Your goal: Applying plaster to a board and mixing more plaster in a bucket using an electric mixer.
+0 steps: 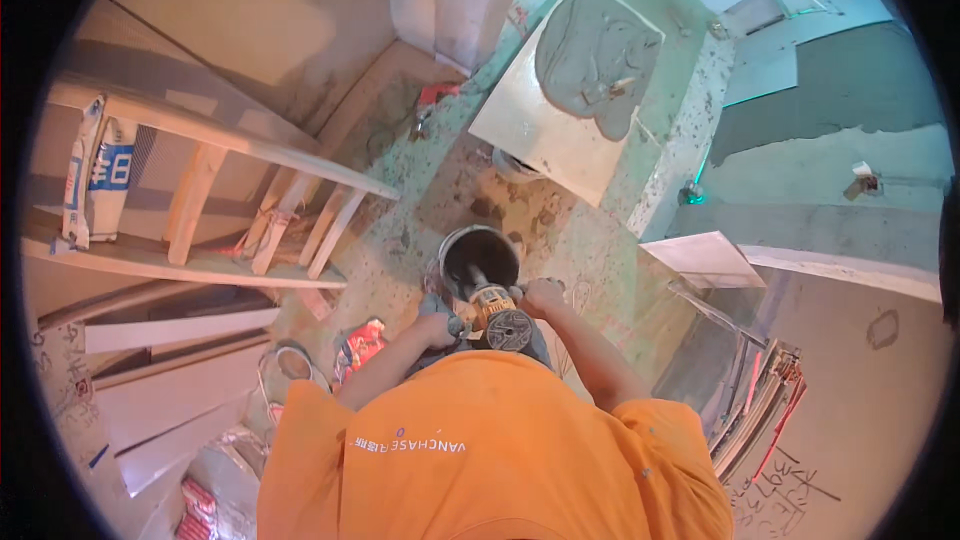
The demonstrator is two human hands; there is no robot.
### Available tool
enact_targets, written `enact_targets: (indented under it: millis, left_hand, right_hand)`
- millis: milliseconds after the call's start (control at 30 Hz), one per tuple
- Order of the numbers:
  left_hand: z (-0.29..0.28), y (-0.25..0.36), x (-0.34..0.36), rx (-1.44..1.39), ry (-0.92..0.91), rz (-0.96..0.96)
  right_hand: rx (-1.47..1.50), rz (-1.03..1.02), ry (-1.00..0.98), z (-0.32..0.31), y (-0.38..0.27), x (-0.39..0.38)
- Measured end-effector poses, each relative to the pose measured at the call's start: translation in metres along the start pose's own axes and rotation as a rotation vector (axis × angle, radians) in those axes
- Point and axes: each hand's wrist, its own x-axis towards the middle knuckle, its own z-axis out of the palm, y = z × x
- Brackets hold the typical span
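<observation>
My left grip (441, 328) and right grip (543, 297) are each curled around a side of the mixer (493, 304). Its shaft reaches down into the bucket (478, 231) before me; beyond lies a slab (525, 118) spread with mortar (590, 55).

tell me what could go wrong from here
The power mixer could twist or kick in the left hand and right hand if its grip slipped. Its shaft dips into an open bucket, so the contents might splash out, or the bucket might turn with it. The pale slab ahead carries grey mortar, which might slide if knocked.
</observation>
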Motion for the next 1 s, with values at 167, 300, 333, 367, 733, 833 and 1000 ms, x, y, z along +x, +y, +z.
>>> enact_targets:
  millis: [167,300,333,367,733,833,1000]
  left_hand:
    - [-0.053,0.039,-0.055,-0.07,0.045,0.164]
    - [-0.004,-0.061,-0.065,-0.044,-0.005,0.067]
    - [0.019,-0.097,-0.042,-0.135,0.041,-0.034]
    - [0.025,-0.101,-0.042,-0.106,0.06,-0.017]
    - [0.082,-0.108,-0.036,-0.158,0.19,-0.125]
    - [0.093,-0.117,-0.05,-0.083,0.209,-0.161]
    - [0.096,-0.099,-0.055,0.053,0.203,-0.173]
  right_hand:
    - [-0.15,-0.027,0.007,0.015,-0.012,0.029]
    - [-0.13,-0.282,0.156,-0.026,-0.087,-0.005]
    - [-0.128,-0.273,0.2,-0.03,-0.09,-0.007]
    - [-0.169,-0.33,0.213,-0.026,-0.091,-0.006]
    - [-0.23,-0.485,0.356,-0.018,-0.061,-0.05]
    - [-0.195,-0.428,0.35,0.009,-0.049,-0.073]
    - [-0.113,-0.219,0.358,0.034,-0.022,-0.11]
